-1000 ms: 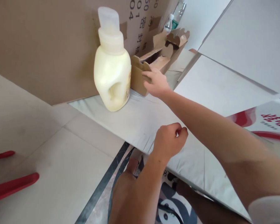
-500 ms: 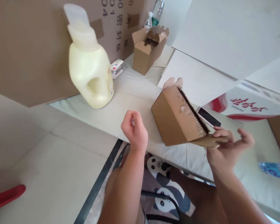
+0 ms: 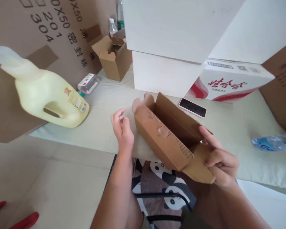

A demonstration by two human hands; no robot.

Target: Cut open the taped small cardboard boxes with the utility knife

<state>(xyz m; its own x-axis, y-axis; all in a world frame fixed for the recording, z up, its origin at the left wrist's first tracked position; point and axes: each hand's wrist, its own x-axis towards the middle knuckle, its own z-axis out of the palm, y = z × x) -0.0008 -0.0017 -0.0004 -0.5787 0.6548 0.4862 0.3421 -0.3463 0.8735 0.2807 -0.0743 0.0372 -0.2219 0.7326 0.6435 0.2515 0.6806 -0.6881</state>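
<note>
In the head view, a small brown cardboard box (image 3: 162,136) sits tilted over the front edge of the covered surface. Its top is open, and one long edge is torn and ragged. My right hand (image 3: 221,162) grips the end flap at the box's near right corner, with the index finger stretched along the opening. My left hand (image 3: 123,130) is raised just left of the box, apart from it. Its fingers are loosely curled, thumb and forefinger parted, and nothing shows in it. A phone (image 3: 193,108) lies just behind the box.
A pale yellow jug (image 3: 50,95) stands at the left by a large carton (image 3: 62,35). Behind are a clear plastic pack (image 3: 88,83), another small open box (image 3: 116,60) and white boxes (image 3: 166,73). A plastic bottle (image 3: 274,142) lies on the right.
The box has turned so its open top and inside now show. My right hand has shifted its hold on the flap. My left hand has loosened from a fist. The view has swung right.
</note>
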